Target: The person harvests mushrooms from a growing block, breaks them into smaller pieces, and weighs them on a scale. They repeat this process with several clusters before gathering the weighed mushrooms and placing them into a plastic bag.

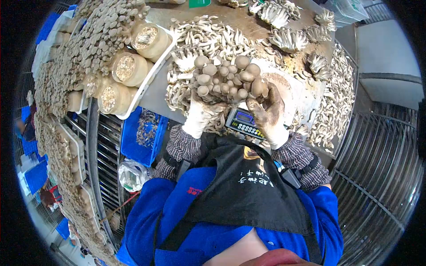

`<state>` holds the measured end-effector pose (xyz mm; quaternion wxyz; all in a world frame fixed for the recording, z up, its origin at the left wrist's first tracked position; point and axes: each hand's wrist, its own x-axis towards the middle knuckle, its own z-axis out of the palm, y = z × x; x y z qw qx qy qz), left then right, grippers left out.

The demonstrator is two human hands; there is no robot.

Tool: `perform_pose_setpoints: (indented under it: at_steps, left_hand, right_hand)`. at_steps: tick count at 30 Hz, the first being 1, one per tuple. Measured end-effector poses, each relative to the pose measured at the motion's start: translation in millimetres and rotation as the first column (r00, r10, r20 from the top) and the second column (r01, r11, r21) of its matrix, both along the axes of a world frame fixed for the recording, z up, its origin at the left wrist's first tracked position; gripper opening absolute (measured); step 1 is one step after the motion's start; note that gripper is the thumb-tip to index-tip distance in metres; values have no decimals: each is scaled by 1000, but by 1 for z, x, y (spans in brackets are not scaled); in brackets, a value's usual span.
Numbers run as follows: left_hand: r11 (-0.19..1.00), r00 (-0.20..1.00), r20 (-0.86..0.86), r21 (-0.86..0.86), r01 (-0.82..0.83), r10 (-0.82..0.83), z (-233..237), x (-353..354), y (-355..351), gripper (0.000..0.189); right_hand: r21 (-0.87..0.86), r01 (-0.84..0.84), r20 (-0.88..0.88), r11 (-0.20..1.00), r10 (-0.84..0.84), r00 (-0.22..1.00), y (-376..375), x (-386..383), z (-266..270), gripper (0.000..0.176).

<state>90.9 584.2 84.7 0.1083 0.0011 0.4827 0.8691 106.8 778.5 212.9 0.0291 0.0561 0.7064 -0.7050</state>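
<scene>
While three tan cylindrical mushroom blocks [128, 68] lie in one white plastic tray [151, 77] well left of the grip, the left hand [202, 114], in a white glove, and the right hand [267, 111], in a soiled brown glove, both clasp one cluster of brown-capped, pale-stemmed mushrooms [228, 77]. It is held between them, its rounded caps tightly packed. One grey digital scale [244, 124] sits just beneath the grip.
</scene>
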Motion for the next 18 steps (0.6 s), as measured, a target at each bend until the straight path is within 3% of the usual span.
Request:
perform_pose_setpoints:
  at_steps: [1,2,3,4,5,6,7,9,10,11,13,14,15,17,18]
  left_hand:
    - [972,995,-93,-233,9,-32,0,-5,-3,99]
    - [563,893,-345,-815,-134,-288,1,-8,-5,103]
    - [565,893,-348,-814,-136,-287,4,-7,-6,103]
    - [845,966,-219,-534,-2,-136,26,-6,-7,105]
    - [988,998,-30,-145,49,-54,38,-6,-7,107]
    - [994,996,-65,-90,57,-63,34,-9,-9,111]
    - [994,995,-66,-88,62,-68,18,-12,-15,111]
    - [928,964,-238,-373,22,-119,-15,-17,-28,110]
    - [991,993,-58,-85,102,-107,23,-16,-19,111]
    - [991,992,-59,-84,107,-113,26,-15,-15,111]
    - [988,997,-74,155,-12,24,29,-15,-9,105]
    - [969,1000,8,246,20,-23,46,-14,-3,92]
    - [969,1000,7,246,28,-31,54,-15,2,92]
    - [827,994,-47,553,107,-97,64,-15,12,78]
    - [797,994,-52,595,104,-92,59,-14,18,71]
  right_hand:
    - [-5,0,11,1000,1,1000,-2,-2,3,55]
    - [118,-38,52,992,32,998,3,-5,7,54]
    - [120,-38,50,992,32,998,5,-8,13,54]
    - [393,-44,61,918,22,998,6,-12,19,54]
    - [634,-49,69,771,6,998,8,-14,22,55]
    - [542,-98,186,835,-6,982,11,-18,18,53]
    - [544,-93,185,834,-11,983,20,-19,6,53]
    - [313,-237,61,920,229,971,36,-16,-21,47]
    - [314,-232,59,921,225,973,35,-16,-20,47]
    - [271,-214,88,938,198,976,33,-16,-17,44]
    - [183,-169,148,968,143,979,29,-15,-10,38]
    - [139,-143,179,980,117,977,26,-15,-6,36]
    - [95,-115,210,989,93,973,23,-14,-2,33]
    - [49,-79,239,996,66,969,16,-13,5,30]
    - [7,-28,219,1000,26,975,11,-12,8,30]
